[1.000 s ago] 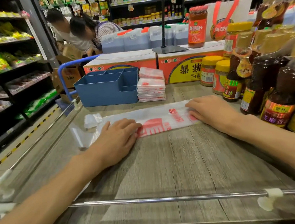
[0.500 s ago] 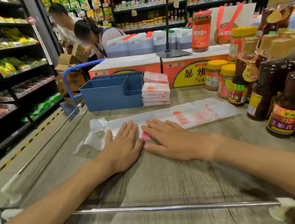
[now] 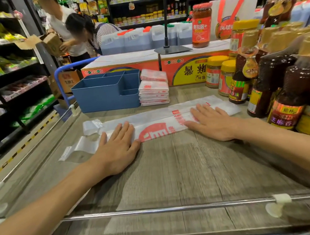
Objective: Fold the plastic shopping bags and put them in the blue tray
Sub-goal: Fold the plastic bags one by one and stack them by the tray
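Thin white red-printed plastic shopping bag (image 3: 162, 124) lies flattened lengthwise mid-table, left hand (image 3: 118, 147) and right hand (image 3: 212, 123) pressing it open-palmed, fingers straight, likely holding creases before folding.

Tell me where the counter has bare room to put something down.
Free: the wooden counter between the flattened plastic bag and the metal rail. Crowded: the right edge with sauce bottles, and behind the bag the blue tray and folded bags.
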